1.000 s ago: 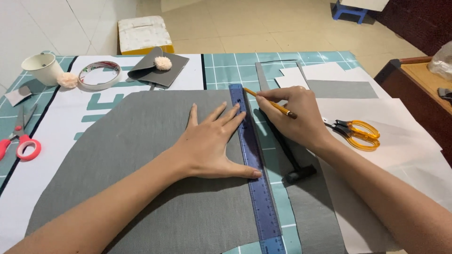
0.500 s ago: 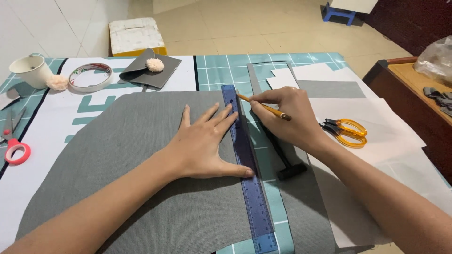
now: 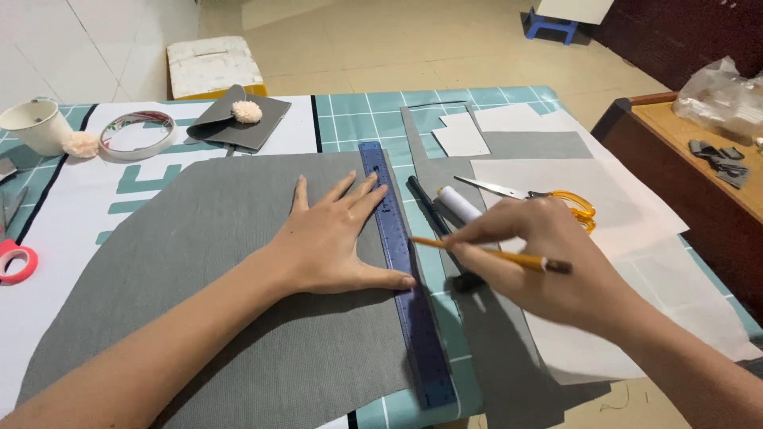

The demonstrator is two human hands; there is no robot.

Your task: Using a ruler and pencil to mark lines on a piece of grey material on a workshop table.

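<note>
My left hand (image 3: pixel 334 238) lies flat with fingers spread on a large grey fabric sheet (image 3: pixel 199 278), its fingertips and thumb pressing on a long blue ruler (image 3: pixel 405 278) that runs along the fabric's right edge. My right hand (image 3: pixel 556 262) holds a yellow pencil (image 3: pixel 485 253), whose tip meets the ruler's right edge about halfway down. Just beyond this hand lie a black pen-like tool (image 3: pixel 429 206) and a white cylinder (image 3: pixel 459 204).
Yellow-handled scissors (image 3: pixel 548 195) rest on white paper (image 3: pixel 620 230) to the right. A tape ring (image 3: pixel 137 133), a white cup (image 3: pixel 36 125), a pompom on grey fabric (image 3: pixel 246 111) and red-handled scissors (image 3: pixel 16 262) sit to the left. A wooden table (image 3: pixel 691 151) stands at right.
My right hand has slid the pencil down the ruler's edge toward me. My left hand has stayed pressed on the ruler and fabric. The camera view has shifted.
</note>
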